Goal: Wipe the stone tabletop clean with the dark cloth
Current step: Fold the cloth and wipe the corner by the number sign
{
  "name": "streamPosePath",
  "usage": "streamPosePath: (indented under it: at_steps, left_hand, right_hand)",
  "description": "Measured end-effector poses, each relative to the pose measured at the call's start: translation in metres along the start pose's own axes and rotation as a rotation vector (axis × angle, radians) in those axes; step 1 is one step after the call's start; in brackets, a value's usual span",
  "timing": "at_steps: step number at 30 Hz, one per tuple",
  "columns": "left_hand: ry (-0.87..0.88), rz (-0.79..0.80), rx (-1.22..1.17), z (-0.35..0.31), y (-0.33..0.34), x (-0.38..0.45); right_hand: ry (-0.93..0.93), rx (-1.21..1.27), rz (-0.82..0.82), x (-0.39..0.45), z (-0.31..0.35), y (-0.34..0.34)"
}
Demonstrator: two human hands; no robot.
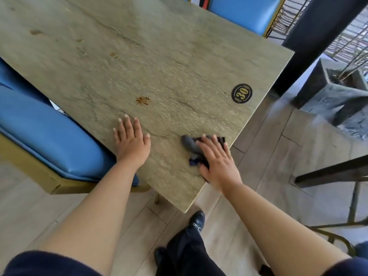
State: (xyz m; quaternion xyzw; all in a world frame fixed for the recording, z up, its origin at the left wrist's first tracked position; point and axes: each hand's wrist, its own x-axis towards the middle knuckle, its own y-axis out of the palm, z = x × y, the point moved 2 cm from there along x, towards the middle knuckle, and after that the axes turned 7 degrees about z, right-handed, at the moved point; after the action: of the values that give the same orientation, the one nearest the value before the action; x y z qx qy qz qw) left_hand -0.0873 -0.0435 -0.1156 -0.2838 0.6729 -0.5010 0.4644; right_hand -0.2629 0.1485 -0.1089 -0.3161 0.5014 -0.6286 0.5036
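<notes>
The greenish stone tabletop (139, 56) fills the upper part of the head view. My right hand (218, 159) presses flat on the dark cloth (189, 143) near the table's near right edge; part of the cloth is hidden under the palm. My left hand (130, 139) rests flat on the stone, fingers spread, holding nothing. A cluster of brown crumbs (143, 100) lies just beyond my left hand. Fainter brown spots (114, 55) and a smear (35, 32) mark the far left of the top.
A round black sticker with a gold 30 (241, 93) sits near the right corner. Blue padded chairs stand at the left (45, 134) and far side (243, 10). A dark pillar (310, 36), a stone planter (336, 96) and another table's frame (334, 172) are on the right.
</notes>
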Motion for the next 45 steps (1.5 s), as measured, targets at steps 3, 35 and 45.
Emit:
streamPosePath:
  at_steps: [3, 35, 45]
  left_hand:
    - [0.007, 0.061, -0.003, 0.001, -0.004, 0.001]
    - [0.002, 0.121, -0.105, 0.069, -0.073, 0.116]
    - [0.305, 0.152, 0.232, 0.093, -0.112, 0.168]
  right_hand:
    - [0.171, 0.018, -0.007, 0.011, 0.041, 0.007]
    - [0.517, 0.036, -0.035, 0.241, 0.066, -0.013]
    - [0.230, 0.156, -0.067, 0.241, 0.098, -0.004]
